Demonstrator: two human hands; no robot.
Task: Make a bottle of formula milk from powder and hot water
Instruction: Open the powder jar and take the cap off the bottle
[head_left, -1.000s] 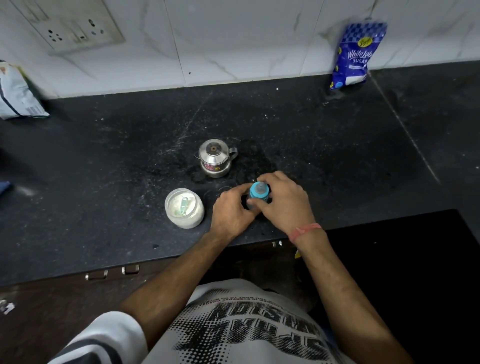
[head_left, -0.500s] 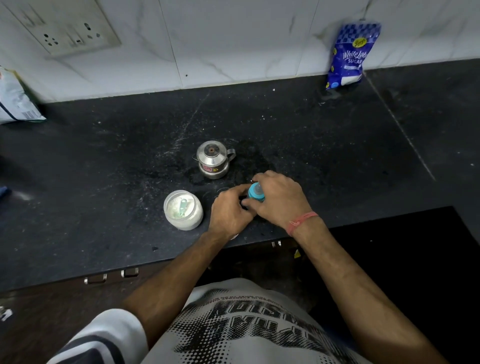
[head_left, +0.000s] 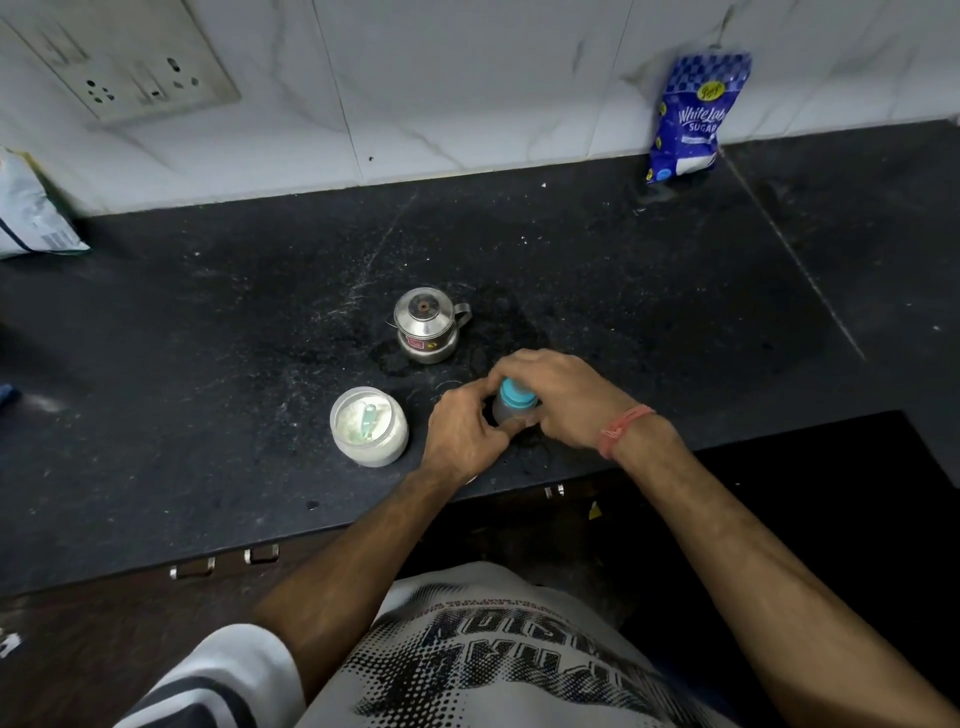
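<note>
A small feeding bottle (head_left: 511, 402) with a blue cap ring stands on the black counter (head_left: 649, 312) near its front edge. My left hand (head_left: 460, 434) grips the bottle's clear body from the left. My right hand (head_left: 558, 397), with a red thread on the wrist, wraps over the blue cap from the right. To the left stands an open white jar of powder (head_left: 369, 426) with a pale green scoop lying inside. Behind the bottle sits a small steel kettle (head_left: 427, 325) with its lid on.
A blue sugar packet (head_left: 693, 117) leans on the tiled wall at the back right. Another packet (head_left: 28, 213) lies at the far left. A socket plate (head_left: 130, 62) is on the wall. Drawer handles (head_left: 223, 561) sit below the counter edge.
My right hand has shifted on the cap, so more of the blue ring and the clear body shows between my hands. The bottle stays in the same spot.
</note>
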